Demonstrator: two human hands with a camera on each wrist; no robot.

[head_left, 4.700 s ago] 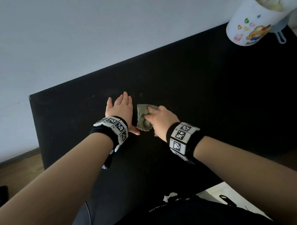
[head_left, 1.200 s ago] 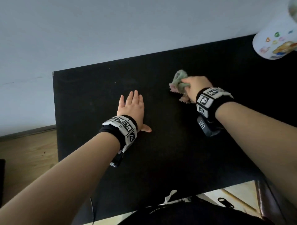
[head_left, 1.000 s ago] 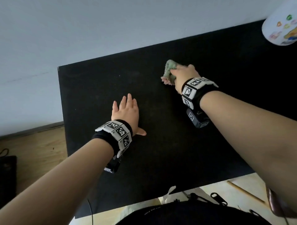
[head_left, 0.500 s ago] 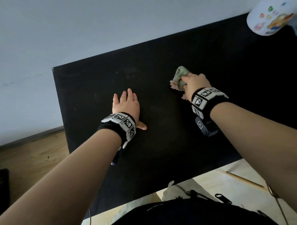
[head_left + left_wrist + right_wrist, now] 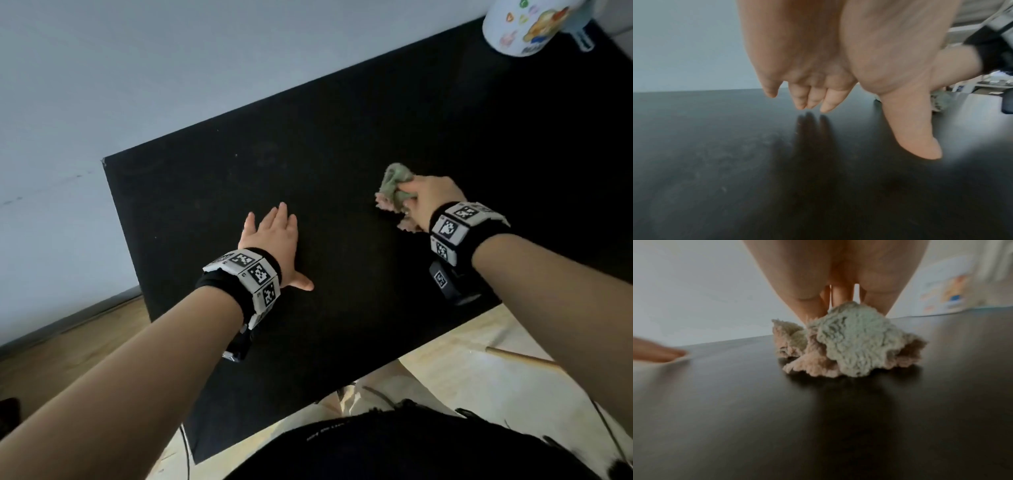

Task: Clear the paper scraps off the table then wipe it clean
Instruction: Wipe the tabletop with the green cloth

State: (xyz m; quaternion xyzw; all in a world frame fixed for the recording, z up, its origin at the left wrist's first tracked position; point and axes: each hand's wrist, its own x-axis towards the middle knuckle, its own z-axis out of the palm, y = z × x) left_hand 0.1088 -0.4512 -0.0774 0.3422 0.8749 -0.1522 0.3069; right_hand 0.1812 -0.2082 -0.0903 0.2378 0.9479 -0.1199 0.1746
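Fingers (image 5: 409,187) of the right hand (image 5: 432,198) are curled around a bunched grey-green cloth (image 5: 394,186), pinching it into a wad whose pinkish frayed edge drags on the black worktop (image 5: 342,325). That grip probably gives a firm pad to scrub with, not a loose sheet that would slide.

Nearest the body, at about 9 o'clock from the cloth, the left hand (image 5: 274,236) lies with fingers (image 5: 282,209) straight and together and the thumb spread, holding nothing. The left wrist view shows the fingertips just above or barely touching the surface, so I cannot tell how much weight it carries; it seems placed there to steady the person while the other arm reaches.

Farther out, at about 1 o'clock, a white tub (image 5: 524,27) with a cartoon print stands at the far corner, well apart from both hands. Paper seems to show at its top, but I cannot be sure.

Count: two hands, one cloth, one tub, and no paper scraps visible on the worktop. Judging by that, clearing is finished and wiping is the step in hand, with faint smears showing near 11 o'clock.
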